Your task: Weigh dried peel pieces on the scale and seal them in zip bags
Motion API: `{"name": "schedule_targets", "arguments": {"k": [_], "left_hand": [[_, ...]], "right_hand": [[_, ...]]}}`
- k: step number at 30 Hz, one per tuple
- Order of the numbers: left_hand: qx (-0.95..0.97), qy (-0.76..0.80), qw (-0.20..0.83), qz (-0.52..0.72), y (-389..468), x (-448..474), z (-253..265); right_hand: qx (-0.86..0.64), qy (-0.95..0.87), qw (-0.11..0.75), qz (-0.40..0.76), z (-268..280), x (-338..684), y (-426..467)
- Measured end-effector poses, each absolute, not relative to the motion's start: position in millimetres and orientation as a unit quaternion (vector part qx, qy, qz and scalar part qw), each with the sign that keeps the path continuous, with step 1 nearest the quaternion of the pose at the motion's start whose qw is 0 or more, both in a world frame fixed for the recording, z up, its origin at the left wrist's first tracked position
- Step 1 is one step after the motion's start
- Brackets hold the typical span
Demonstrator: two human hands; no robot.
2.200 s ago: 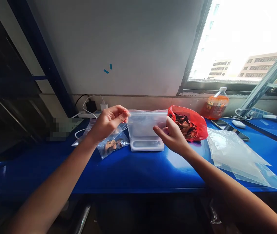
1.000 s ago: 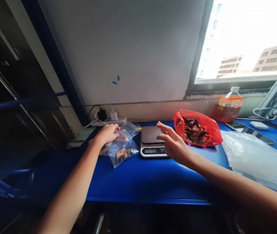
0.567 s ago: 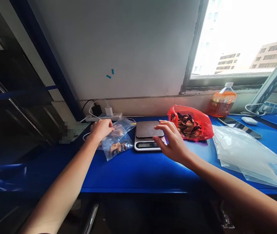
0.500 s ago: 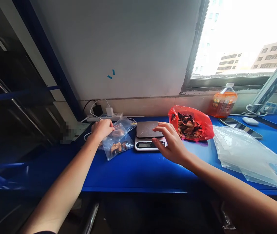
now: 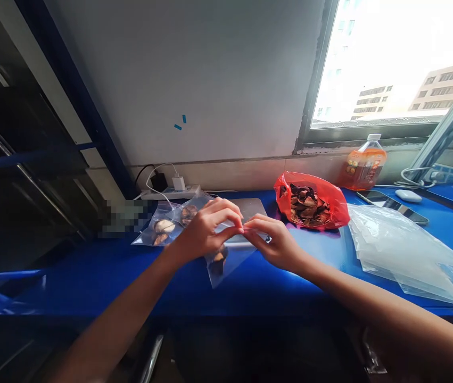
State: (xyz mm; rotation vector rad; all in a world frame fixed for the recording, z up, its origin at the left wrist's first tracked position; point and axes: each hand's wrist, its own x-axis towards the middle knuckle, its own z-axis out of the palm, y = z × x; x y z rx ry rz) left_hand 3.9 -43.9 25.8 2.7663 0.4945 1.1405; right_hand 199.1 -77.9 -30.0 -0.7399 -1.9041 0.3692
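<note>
Fingers pinched, my left hand (image 5: pixel 210 226) and my right hand (image 5: pixel 276 242) meet at the top edge of a clear plastic bag (image 5: pixel 232 266). Brown dried pieces (image 5: pixel 219 258), which look like sliced mushrooms, show in its lower left part. The bag hangs tilted in front of the kitchen scale (image 5: pixel 256 206), whose display is hidden behind my hands and the bag. To the left, another clear bag (image 5: pixel 150 234) with dried pieces lies on the blue table (image 5: pixel 150 282), and a further filled bag (image 5: pixel 196 201) sits partly behind my left hand.
A red plastic bag (image 5: pixel 340 205) of dark dried slices stands open right of the scale. Further right lie a stack of flat clear bags (image 5: pixel 394 239), a phone (image 5: pixel 408 214) and a white case (image 5: pixel 409 196). A drink bottle (image 5: pixel 365 165) and a power strip (image 5: pixel 192 192) line the wall.
My left hand has come right from the filled bags with one bag, now in front of the scale. My right hand has closed on its top edge.
</note>
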Motion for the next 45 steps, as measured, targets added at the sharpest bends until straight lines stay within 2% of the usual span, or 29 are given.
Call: {"name": "schedule_targets", "arguments": {"k": [4,7,9,11,12,14,17,22,34,37,40,45], "left_hand": [[0.767,0.221,0.288,0.530,-25,-14,30],[0.657,0.292,0.425,0.551,-22,-11,28],[0.640,0.304,0.545,0.447,-33,5,19],[0.656,0.280,0.665,0.219,-48,25,4],[0.658,0.271,0.682,0.166,-54,35,-5],[0.655,0.262,0.701,0.108,-61,48,-19],[0.638,0.279,0.713,0.075,-61,51,-27],[0.653,0.325,0.676,0.107,-60,36,-7],[0.603,0.289,0.729,0.147,-63,30,-6],[0.591,0.285,0.740,0.147,-61,32,-10],[0.588,0.287,0.743,0.139,-56,35,-15],[0.644,0.299,0.678,0.192,-42,26,-2]], "right_hand": [[-0.232,-0.781,0.537,0.219,-10,209,-92],[-0.194,-0.814,0.515,0.185,-2,211,-100],[-0.154,-0.876,0.452,0.066,-5,204,-105],[-0.079,-0.923,0.368,-0.074,-14,193,-109],[-0.036,-0.934,0.333,-0.125,-20,186,-110],[0.021,-0.942,0.286,-0.172,-31,176,-110],[0.017,-0.946,0.268,-0.182,-40,170,-107],[-0.004,-0.934,0.302,-0.192,-37,173,-104],[0.015,-0.914,0.348,-0.206,-43,169,-96],[0.005,-0.924,0.319,-0.210,-44,171,-93],[-0.028,-0.948,0.288,-0.136,-44,173,-90],[-0.197,-0.860,0.456,0.116,-30,188,-90]]}}
